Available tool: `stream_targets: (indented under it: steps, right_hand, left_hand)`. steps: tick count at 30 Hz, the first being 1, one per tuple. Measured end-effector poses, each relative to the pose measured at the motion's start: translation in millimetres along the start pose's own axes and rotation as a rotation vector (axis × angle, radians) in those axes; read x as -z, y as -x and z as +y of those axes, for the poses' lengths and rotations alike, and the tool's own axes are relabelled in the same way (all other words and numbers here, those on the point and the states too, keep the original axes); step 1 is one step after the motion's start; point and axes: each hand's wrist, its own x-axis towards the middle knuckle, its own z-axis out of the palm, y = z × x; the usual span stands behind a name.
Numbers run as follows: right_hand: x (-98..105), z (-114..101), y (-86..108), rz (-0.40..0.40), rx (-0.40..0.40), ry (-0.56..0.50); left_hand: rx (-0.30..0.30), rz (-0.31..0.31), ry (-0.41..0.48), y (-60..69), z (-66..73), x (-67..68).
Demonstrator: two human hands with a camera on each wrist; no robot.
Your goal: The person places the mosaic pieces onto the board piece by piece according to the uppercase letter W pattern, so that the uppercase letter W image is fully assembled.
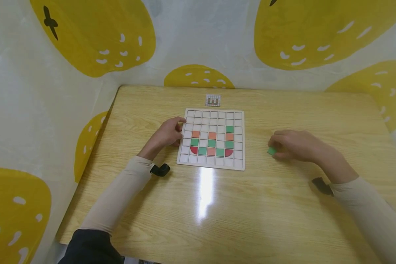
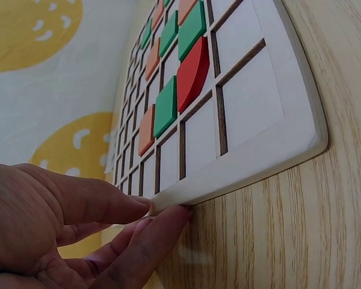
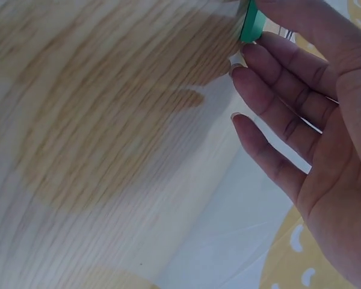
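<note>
A white grid board lies on the table, with several green, orange and red tiles set in its squares; the red tiles each have one rounded corner. At the board's left edge is my left hand; in the left wrist view its thumb and a finger pinch the rim. Right of the board, just over the tabletop, my right hand holds a small green tile between thumb and fingertips. The right wrist view shows that tile only in part, with the other fingers loosely bent.
A small pattern card lies behind the board. The wooden table reaches a cloth wall printed with yellow fruit at the back and left. Dark straps stick out at both wrists.
</note>
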Motion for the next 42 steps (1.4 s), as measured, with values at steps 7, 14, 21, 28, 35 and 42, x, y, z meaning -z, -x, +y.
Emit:
stream_targets:
  steps: [7, 14, 21, 28, 35, 42]
  right_hand:
    - [-1.5, 4.6, -4.4, -0.013, -0.001, 0.016]
    - [4.7, 7.6, -12.1, -0.006, 0.019, 0.001]
    - [14.7, 5.8, -23.9, 0.037, 0.08, 0.009]
    - [29.8, -2.2, -38.3, 0.014, 0.049, -0.003]
    - [40.2, -10.1, -54.6, 0.014, 0.075, -0.001]
    - [46.4, -15.9, -70.7, 0.008, 0.087, -0.014]
  left_hand:
    - [-0.002, 0.0, -0.005, -1.7, -1.5, -0.6]
    - [-0.004, 0.001, -0.005, -2.3, -1.2, -0.6]
    - [-0.009, 0.0, 0.004, -2.4, -0.5, -0.1]
    - [-0.009, 0.004, -0.002, -1.7, -0.2, 0.3]
    - [0.002, -0.002, 0.002, -0.9, 0.0, 0.4]
    - [0.0, 0.001, 0.0, -2.1, -0.3, 0.6]
